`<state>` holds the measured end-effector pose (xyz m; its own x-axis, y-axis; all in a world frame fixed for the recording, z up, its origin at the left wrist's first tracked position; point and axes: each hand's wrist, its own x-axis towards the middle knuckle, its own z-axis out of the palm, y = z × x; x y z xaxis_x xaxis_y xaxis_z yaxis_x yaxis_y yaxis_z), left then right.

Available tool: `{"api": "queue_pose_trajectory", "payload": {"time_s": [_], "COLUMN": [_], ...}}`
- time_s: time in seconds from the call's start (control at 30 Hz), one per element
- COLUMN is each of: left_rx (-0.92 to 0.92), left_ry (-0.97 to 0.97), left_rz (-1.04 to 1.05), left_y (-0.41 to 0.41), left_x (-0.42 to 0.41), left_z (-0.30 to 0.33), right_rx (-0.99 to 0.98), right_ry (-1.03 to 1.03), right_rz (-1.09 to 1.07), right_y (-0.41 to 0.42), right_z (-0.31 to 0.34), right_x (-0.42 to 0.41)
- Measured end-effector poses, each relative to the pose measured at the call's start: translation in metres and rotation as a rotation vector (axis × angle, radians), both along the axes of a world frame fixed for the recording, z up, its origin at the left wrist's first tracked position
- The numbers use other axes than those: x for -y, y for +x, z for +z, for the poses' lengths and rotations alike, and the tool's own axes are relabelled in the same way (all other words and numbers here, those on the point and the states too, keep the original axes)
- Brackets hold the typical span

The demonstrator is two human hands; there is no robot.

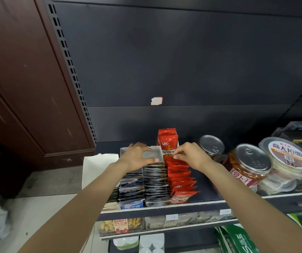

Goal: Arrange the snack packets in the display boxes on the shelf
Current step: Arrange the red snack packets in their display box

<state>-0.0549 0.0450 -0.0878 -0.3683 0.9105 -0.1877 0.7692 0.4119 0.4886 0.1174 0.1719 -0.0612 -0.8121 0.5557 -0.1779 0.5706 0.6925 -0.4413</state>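
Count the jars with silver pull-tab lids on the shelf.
2. One jar stands at the back, just right of the red packets; the other jar is nearer, right of it. Others may be hidden.

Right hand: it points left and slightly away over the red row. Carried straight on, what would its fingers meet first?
Most likely the upright red packet at the back, which the right hand nearly touches already; past it stands the white box flap. Depth is uncertain.

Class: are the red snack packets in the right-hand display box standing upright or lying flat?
Upright: the red snack packets stand on edge in a front-to-back row, top edges showing.
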Motion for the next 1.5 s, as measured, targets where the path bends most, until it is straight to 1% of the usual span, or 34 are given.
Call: {"api": "queue_pose_trajectory", "payload": {"time_s": [0.1,0.23,0.5,0.63,0.8,0.9,0.97,1.03,1.1,1.2,1.27,1.4,1.43,1.5], "left_rx": [0.003,0.002,0.055,0.164,0.246,0.356,0.395,0.419,0.518,0.767,0.872,1.000,1.023,1.062], "left_ry": [-0.001,0.000,0.003,0.037,0.120,0.163,0.148,0.140,0.168,0.240,0.300,0.467,0.508,0.577], "left_rz": [0.000,-0.001,0.009,0.032,0.026,0.025,0.016,0.041,0.125,0.237,0.283,0.404,0.424,0.455], "left_y": [-0.001,0.000,0.001,0.003,0.009,0.011,0.013,0.015,0.017,0.018,0.018,0.018,0.018,0.017], "left_x": [0.000,0.001,0.000,-0.005,-0.012,-0.018,-0.023,-0.028,-0.030,-0.029,-0.027,-0.022,-0.021,-0.019], "left_z": [-0.001,0.000,0.007,0.013,0.028,0.036,0.040,0.042,0.043,0.045,0.047,0.054,0.055,0.058], "right_rx": [0.023,0.009,-0.185,-0.267,-0.343,-0.432,-0.528,-0.594,-0.617,-0.669,-0.685,-0.660,-0.652,-0.665], "right_ry": [0.036,0.147,0.256,0.282,0.340,0.381,0.370,0.309,0.223,0.123,0.089,0.217,0.218,0.122], "right_rz": [-0.003,-0.020,-0.107,-0.126,-0.143,-0.175,-0.215,-0.263,-0.303,-0.352,-0.382,-0.437,-0.431,-0.418], "right_y": [-0.002,0.000,0.006,0.006,0.010,0.013,0.015,0.017,0.019,0.021,0.023,0.027,0.028,0.029], "right_z": [0.002,0.008,0.022,0.037,0.057,0.066,0.072,0.077,0.080,0.077,0.074,0.071,0.070,0.069], "right_x": [0.001,0.003,0.001,0.000,-0.003,-0.006,-0.010,-0.013,-0.013,-0.013,-0.011,-0.008,-0.008,-0.006]}}
